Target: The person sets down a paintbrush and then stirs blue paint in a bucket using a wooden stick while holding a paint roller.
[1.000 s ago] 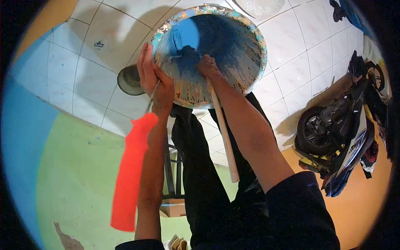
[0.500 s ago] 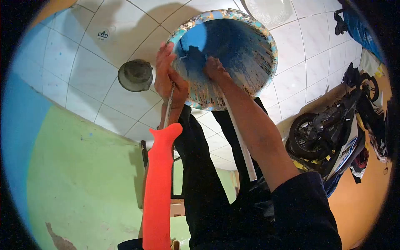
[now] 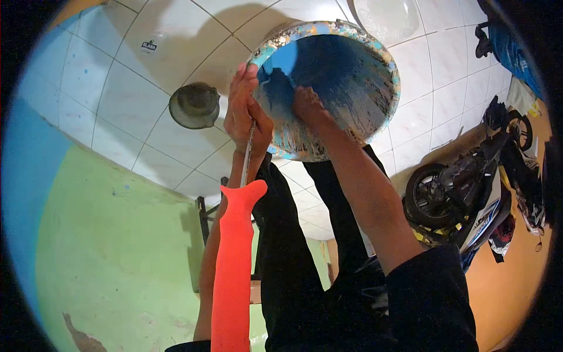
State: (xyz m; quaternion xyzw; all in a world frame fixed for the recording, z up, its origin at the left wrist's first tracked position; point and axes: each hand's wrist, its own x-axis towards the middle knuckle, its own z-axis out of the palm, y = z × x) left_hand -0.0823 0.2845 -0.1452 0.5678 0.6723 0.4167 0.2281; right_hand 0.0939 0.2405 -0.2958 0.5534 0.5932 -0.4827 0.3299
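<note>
A paint-crusted bucket (image 3: 392, 58) lies tipped with its mouth facing me, its inside streaked dark and blue. At its left side is my left hand (image 3: 246, 108), fingers along the outer wall and thumb closed around a thin metal blade (image 3: 248, 155). That blade runs back toward me into a bright red handle (image 3: 234, 258). Inside the bucket, my right hand (image 3: 309, 105) is closed in a fist near the lower wall. A sliver of a white stick (image 3: 368, 243) shows beside my right forearm, in line with the fist; most of it is hidden.
On the white tiles to the left sits a dark, dirty pot (image 3: 193, 105). A whitish basin (image 3: 390, 20) stands behind the bucket. A motorcycle (image 3: 451, 188) is at the right, a green wall (image 3: 117, 246) at the left. My legs are below the bucket.
The bucket, both hands and the red handle sit slightly farther right and lower in view. The white stick, plainly visible before, is now mostly behind my right forearm.
</note>
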